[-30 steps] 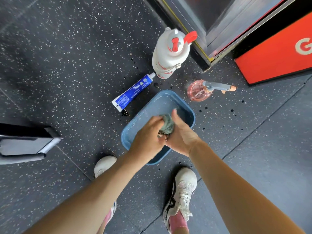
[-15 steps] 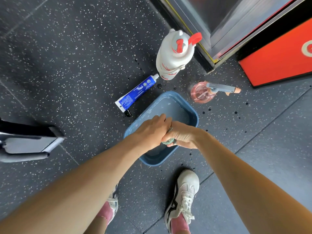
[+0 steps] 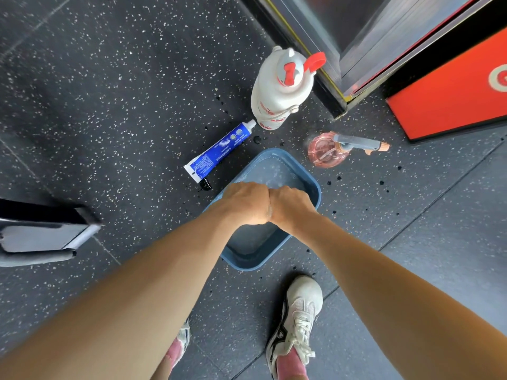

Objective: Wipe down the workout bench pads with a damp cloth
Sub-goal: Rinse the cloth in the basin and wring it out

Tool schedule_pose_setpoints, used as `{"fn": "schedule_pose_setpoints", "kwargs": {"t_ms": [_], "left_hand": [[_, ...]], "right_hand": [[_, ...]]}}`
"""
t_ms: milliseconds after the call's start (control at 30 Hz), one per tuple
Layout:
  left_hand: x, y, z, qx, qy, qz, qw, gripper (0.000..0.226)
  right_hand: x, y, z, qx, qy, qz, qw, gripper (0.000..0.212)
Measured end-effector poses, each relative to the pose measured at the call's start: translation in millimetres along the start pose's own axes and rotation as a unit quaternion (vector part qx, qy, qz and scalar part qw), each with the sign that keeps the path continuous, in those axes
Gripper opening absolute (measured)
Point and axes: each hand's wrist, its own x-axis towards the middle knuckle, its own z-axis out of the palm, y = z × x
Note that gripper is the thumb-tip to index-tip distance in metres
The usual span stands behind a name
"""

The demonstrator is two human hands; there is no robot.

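I held the left hand [image 3: 247,204] and right hand [image 3: 291,205] curled into fists, touching, over the blue basin [image 3: 247,263]. Whether they gripped anything, I couldn't tell.

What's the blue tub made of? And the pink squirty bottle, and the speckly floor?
The blue tub looks like matte plastic: even colour, smooth rounded rim. The pink spray bottle seems clear tinted plastic, since you can see through it. The floor is probably rubber: dark, dull, with pale flecks.
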Motion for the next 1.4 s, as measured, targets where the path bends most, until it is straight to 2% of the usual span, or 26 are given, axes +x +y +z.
{"fn": "schedule_pose_setpoints", "kwargs": {"t_ms": [67, 167, 267, 333, 400, 467, 533, 600, 667, 733, 767, 800, 867, 933, 1033, 1100, 1167, 1233, 1400], "left_hand": [[2.0, -0.3, -3.4, -0.058, -0.036, -0.007, 0.998, 0.005], [8.2, -5.3, -6.5, -0.176, -0.154, -0.007, 0.972, 0.020], [11.7, -11.6, -12.4, -0.242, -0.254, 0.003, 0.936, 0.025], [14.2, -12.1, -12.9, -0.250, -0.254, -0.001, 0.934, 0.027], [14.5, -8.4, -9.5, -0.217, -0.156, 0.002, 0.964, 0.021], [8.1, -2.9, -4.9, -0.125, -0.013, 0.034, 0.992, 0.017], [2.6, 2.7, 2.7, -0.067, 0.083, 0.066, 0.992, 0.037], [-3.1, 8.0, 7.9, -0.010, 0.161, 0.092, 0.983, 0.049], [-7.7, 5.0, 14.0, 0.027, 0.257, 0.140, 0.956, 0.060], [-12.4, -2.5, 16.7, 0.029, 0.324, 0.206, 0.923, 0.072], [-12.0, -6.0, 19.1, 0.048, 0.345, 0.230, 0.909, 0.070], [-10.6, -9.5, 22.1, 0.071, 0.349, 0.247, 0.901, 0.060], [-13.7, -10.1, 22.4, 0.100, 0.312, 0.255, 0.910, 0.032], [-16.4, -6.1, 21.6, 0.126, 0.248, 0.222, 0.934, 0.015], [-16.8, -1.4, 23.6, 0.119, 0.168, 0.149, 0.967, 0.015], [-16.7, -0.4, 21.5, 0.058, 0.141, 0.099, 0.983, 0.014], [-14.1, -3.2, 22.8, -0.033, 0.100, 0.058, 0.993, 0.017], [-9.8, -6.1, 25.1, -0.126, 0.043, 0.021, 0.991, 0.024], [2.2, -3.1, 24.1, -0.320, -0.080, -0.022, 0.944, 0.022]], "right_hand": [[-3.2, 2.5, -0.8, -0.045, 0.013, -0.028, 0.998, 0.022], [-7.0, 6.7, -2.4, -0.065, 0.022, -0.057, 0.996, 0.037], [-9.2, 5.5, 2.6, -0.083, 0.058, -0.076, 0.992, 0.027], [-7.2, 4.7, 3.0, -0.100, 0.076, -0.073, 0.989, 0.019], [-2.1, 7.5, -2.4, -0.068, 0.054, -0.027, 0.996, 0.021], [2.5, 11.2, -9.2, 0.126, -0.030, 0.065, 0.989, 0.019], [5.5, 14.9, -14.5, 0.331, -0.143, 0.115, 0.925, 0.004], [3.9, 21.5, -20.9, 0.424, -0.227, 0.108, 0.870, 0.020], [-0.3, 28.2, -29.9, 0.448, -0.315, 0.071, 0.834, 0.032], [-0.5, 35.5, -37.2, 0.434, -0.406, 0.028, 0.804, 0.041], [-1.2, 37.4, -39.3, 0.419, -0.438, 0.015, 0.795, 0.048], [-2.1, 37.3, -39.5, 0.401, -0.457, 0.009, 0.794, 0.054], [-3.9, 32.1, -34.6, 0.368, -0.465, 0.016, 0.805, 0.052], [-4.3, 24.5, -25.0, 0.320, -0.417, 0.028, 0.850, 0.043], [-4.4, 12.6, -10.6, 0.212, -0.262, 0.010, 0.941, 0.032], [-5.9, 5.4, -3.9, 0.133, -0.179, -0.009, 0.975, 0.022], [-9.2, -0.5, -4.9, 0.057, -0.104, -0.011, 0.993, 0.011], [-9.6, 0.5, -2.1, -0.010, -0.047, -0.034, 0.998, 0.024], [-7.1, 12.7, -1.7, -0.107, 0.038, -0.117, 0.987, 0.021]]}}
